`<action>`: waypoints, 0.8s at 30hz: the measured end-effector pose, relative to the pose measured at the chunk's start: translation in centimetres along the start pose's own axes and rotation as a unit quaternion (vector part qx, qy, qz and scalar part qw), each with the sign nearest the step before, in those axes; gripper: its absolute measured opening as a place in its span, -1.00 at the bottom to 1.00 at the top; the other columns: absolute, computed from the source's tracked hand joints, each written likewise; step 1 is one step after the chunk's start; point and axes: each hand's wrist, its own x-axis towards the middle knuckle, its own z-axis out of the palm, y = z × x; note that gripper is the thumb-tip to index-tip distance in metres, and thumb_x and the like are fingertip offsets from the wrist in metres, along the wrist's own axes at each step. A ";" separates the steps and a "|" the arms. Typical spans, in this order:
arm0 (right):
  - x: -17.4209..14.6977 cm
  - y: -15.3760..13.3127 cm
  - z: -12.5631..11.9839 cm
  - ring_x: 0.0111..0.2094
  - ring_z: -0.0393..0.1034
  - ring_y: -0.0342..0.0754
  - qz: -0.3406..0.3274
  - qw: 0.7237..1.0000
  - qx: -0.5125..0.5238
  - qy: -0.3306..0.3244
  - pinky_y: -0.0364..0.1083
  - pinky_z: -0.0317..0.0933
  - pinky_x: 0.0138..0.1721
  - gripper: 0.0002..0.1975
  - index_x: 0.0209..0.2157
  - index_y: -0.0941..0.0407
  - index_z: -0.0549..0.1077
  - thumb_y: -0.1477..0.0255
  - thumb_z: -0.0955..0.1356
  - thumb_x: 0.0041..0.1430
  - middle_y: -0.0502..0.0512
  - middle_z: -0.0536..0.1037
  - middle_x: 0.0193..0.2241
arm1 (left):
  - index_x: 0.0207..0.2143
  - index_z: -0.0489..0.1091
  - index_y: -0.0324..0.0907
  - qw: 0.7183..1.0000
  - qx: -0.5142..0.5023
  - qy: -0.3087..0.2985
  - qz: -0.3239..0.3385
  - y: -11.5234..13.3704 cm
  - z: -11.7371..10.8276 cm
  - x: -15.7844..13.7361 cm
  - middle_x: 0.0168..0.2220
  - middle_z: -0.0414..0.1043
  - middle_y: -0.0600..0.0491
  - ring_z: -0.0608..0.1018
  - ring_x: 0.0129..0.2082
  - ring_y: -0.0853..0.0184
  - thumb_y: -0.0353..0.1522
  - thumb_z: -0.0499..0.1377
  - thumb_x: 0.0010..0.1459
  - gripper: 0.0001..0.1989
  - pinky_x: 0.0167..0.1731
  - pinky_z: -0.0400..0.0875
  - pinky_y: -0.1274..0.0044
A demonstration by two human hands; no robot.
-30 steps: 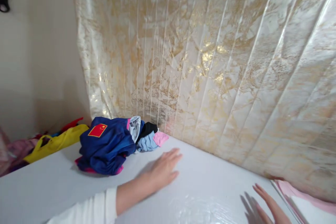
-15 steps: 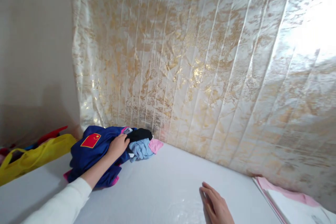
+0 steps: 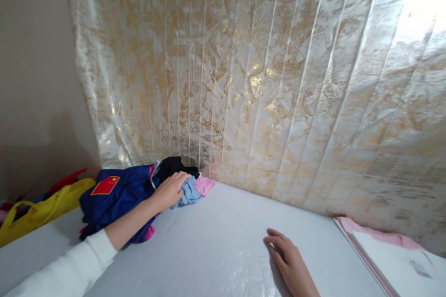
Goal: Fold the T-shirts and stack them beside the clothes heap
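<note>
My left hand [image 3: 172, 190] reaches over a clothes pile at the back left. Its fingers stretch out onto a crumpled light blue garment [image 3: 190, 191] and look open; the fingertips and thumb touch the cloth. Under and beside my forearm lies a dark blue garment [image 3: 120, 206] with a red flag patch and pink edging. Black cloth [image 3: 172, 167] is heaped behind my hand, and a piece of pink cloth [image 3: 205, 185] sticks out on the right. My right hand [image 3: 287, 260] is low over the white table, fingers loosely apart, holding nothing.
A yellow bag [image 3: 52, 211] with other colourful items stands at the left edge of the white table [image 3: 216, 250]. Folded white and pink cloth [image 3: 386, 250] lies at the right. A shiny gold-and-silver patterned sheet [image 3: 244, 79] hangs behind the table.
My left hand has shifted right, from between the dark blue and black cloth onto the light blue garment. The black cloth looks reshaped. The view has moved slightly; my right hand remains empty.
</note>
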 end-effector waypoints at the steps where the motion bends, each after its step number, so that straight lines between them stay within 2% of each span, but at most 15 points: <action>1: -0.1 0.0 0.0 0.06 0.36 0.10 0.001 1.000 0.004 0.000 0.12 0.20 0.09 -0.69 -0.20 0.01 0.56 0.34 0.22 0.16 0.15 0.49 0.03 | 0.03 0.36 -0.07 1.000 -0.002 -0.017 0.014 0.6 0.6 0.3 0.03 0.37 0.04 0.38 0.02 0.13 -0.48 0.18 -0.04 -0.48 0.01 0.28 0.39; 3: -0.1 -0.2 0.0 0.06 0.35 0.10 0.003 1.000 0.013 0.003 0.12 0.20 0.09 -0.70 -0.21 0.00 0.56 0.35 0.22 0.16 0.14 0.50 0.02 | -0.17 0.45 -0.10 0.999 0.000 -0.030 0.017 1.2 1.4 1.0 -0.09 0.42 0.00 0.42 -0.06 0.13 -0.40 0.21 -0.03 -0.70 -0.08 0.30 0.40; 5: -0.2 -0.3 -0.1 0.06 0.35 0.11 0.006 1.000 0.021 0.007 0.12 0.19 0.09 -0.71 -0.22 0.00 0.56 0.35 0.23 0.16 0.14 0.50 0.02 | -0.35 0.44 -0.10 1.000 0.002 -0.025 0.003 1.0 1.4 2.2 -0.22 0.43 0.02 0.45 -0.14 0.20 -0.36 0.13 0.11 -0.90 -0.14 0.29 0.46; 7: -0.1 -0.5 -0.2 0.06 0.34 0.11 0.011 1.000 0.027 0.008 0.12 0.17 0.10 -0.71 -0.23 0.01 0.56 0.36 0.22 0.17 0.14 0.49 0.02 | -0.37 0.41 -0.11 1.000 0.001 -0.010 -0.017 0.6 0.4 3.8 -0.27 0.42 0.04 0.47 -0.21 0.26 -0.34 -0.01 0.24 -0.78 -0.21 0.29 0.50; 10: 0.1 -0.6 -0.4 0.05 0.34 0.10 0.017 0.999 0.034 0.002 0.12 0.15 0.10 -0.71 -0.24 0.02 0.56 0.37 0.22 0.17 0.14 0.50 0.01 | -0.30 0.39 -0.11 1.000 -0.005 -0.009 -0.021 0.2 -1.6 6.3 -0.31 0.42 0.06 0.48 -0.28 0.28 -0.32 -0.11 0.31 -0.70 -0.28 0.28 0.51; 13: 0.3 -0.5 -0.5 0.05 0.35 0.10 0.018 0.999 0.041 0.000 0.11 0.14 0.09 -0.71 -0.24 0.03 0.56 0.38 0.21 0.15 0.15 0.51 0.00 | -0.29 0.42 -0.09 0.998 -0.019 -0.056 0.036 0.6 -2.4 7.4 -0.28 0.44 0.09 0.49 -0.25 0.31 -0.40 0.01 0.20 -0.81 -0.25 0.29 0.55; 17: 0.0 -0.8 -0.6 0.05 0.34 0.09 0.017 0.999 0.034 -0.002 0.10 0.13 0.09 -0.71 -0.25 0.04 0.55 0.41 0.21 0.13 0.14 0.50 0.01 | -0.49 0.43 -0.09 0.991 -0.027 -0.100 0.088 1.4 -1.0 6.4 -0.26 0.43 0.11 0.48 -0.21 0.30 -0.52 0.21 -0.13 -0.84 -0.25 0.30 0.58; 19: -0.2 -1.0 -0.7 0.06 0.34 0.09 0.019 0.999 0.028 -0.003 0.09 0.13 0.08 -0.70 -0.26 0.03 0.55 0.43 0.21 0.12 0.13 0.50 0.01 | -0.55 0.38 -0.12 0.993 -0.030 -0.076 0.085 1.6 -0.4 6.0 -0.30 0.42 0.08 0.48 -0.21 0.26 -0.52 0.20 -0.14 -0.87 -0.26 0.31 0.55; 21: -0.2 -1.3 -0.8 0.06 0.33 0.08 0.023 0.999 0.024 -0.001 0.09 0.13 0.08 -0.70 -0.27 0.03 0.55 0.45 0.20 0.12 0.13 0.50 0.01 | -0.51 0.37 -0.12 0.996 -0.040 -0.029 0.070 1.6 -0.8 6.5 -0.31 0.41 0.06 0.48 -0.23 0.25 -0.49 0.14 -0.04 -0.90 -0.25 0.32 0.52; 24: -0.1 -1.4 -0.9 0.05 0.33 0.08 0.027 0.999 0.027 0.003 0.09 0.13 0.07 -0.70 -0.27 0.04 0.55 0.44 0.20 0.12 0.13 0.51 0.00 | -0.44 0.36 -0.14 0.995 -0.067 0.050 0.049 1.6 -3.2 8.8 -0.33 0.41 0.05 0.49 -0.29 0.26 -0.44 0.06 0.05 -0.90 -0.22 0.34 0.48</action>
